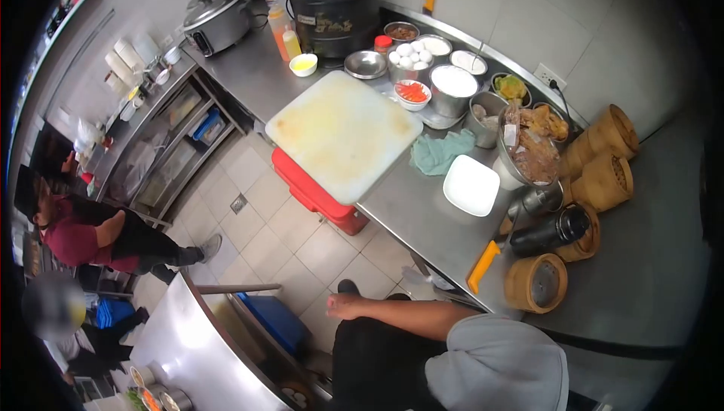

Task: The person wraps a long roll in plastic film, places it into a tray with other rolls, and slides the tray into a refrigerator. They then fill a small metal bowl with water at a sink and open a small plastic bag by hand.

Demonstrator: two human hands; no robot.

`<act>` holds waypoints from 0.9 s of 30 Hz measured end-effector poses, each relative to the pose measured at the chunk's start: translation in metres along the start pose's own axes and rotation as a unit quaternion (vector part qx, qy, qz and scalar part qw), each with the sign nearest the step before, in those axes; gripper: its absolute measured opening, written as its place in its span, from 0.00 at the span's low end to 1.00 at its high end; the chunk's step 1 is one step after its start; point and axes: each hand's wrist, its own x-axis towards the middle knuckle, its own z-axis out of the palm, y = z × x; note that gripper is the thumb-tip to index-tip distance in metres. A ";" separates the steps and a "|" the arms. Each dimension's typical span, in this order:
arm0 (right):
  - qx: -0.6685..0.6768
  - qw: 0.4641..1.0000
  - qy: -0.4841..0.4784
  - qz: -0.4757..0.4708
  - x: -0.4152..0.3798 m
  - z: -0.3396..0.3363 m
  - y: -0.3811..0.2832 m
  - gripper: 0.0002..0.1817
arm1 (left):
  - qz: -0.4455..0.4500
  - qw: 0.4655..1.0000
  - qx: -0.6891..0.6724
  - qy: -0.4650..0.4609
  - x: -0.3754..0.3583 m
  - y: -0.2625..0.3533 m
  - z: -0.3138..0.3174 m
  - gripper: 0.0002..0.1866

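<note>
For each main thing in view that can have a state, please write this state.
Right hand: fingers curled, nothing visibly held.
Cutting board: bare, stained.
Black pot: lid on.
Grey cooker: lid on.
Square white plate: empty.
Metal bowl: looks empty.
Teal cloth: crumpled.
Bowl of orange shreds: filled, uncovered.
Wall socket: plug in.

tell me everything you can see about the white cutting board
The cutting board is an off-white slab, seemingly plastic, roughly square with rounded corners. Yellowish and brownish stains mark its surface. It lies flat on the steel counter, reaching the counter's front edge; a white bowl of orange shreds sits close beside it, though contact can't be judged.
</note>
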 end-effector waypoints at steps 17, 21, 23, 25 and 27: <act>0.112 0.946 0.298 0.057 -0.107 -0.111 -0.059 0.27 | 0.337 0.556 -0.508 -0.564 0.207 0.560 0.093 0.19; 0.193 0.896 0.388 0.097 -0.155 -0.096 -0.035 0.27 | 0.284 0.449 -0.417 -0.738 0.093 0.663 0.066 0.28; 0.223 0.869 0.429 0.105 -0.188 -0.091 -0.030 0.26 | 0.246 0.430 -0.391 -0.776 0.040 0.705 0.070 0.26; 0.273 0.824 0.485 0.108 -0.214 -0.087 -0.021 0.26 | 0.300 0.469 -0.359 -0.749 0.003 0.736 0.070 0.25; 0.296 0.797 0.509 0.134 -0.228 -0.085 -0.002 0.26 | 0.414 0.506 -0.316 -0.688 -0.028 0.747 0.068 0.24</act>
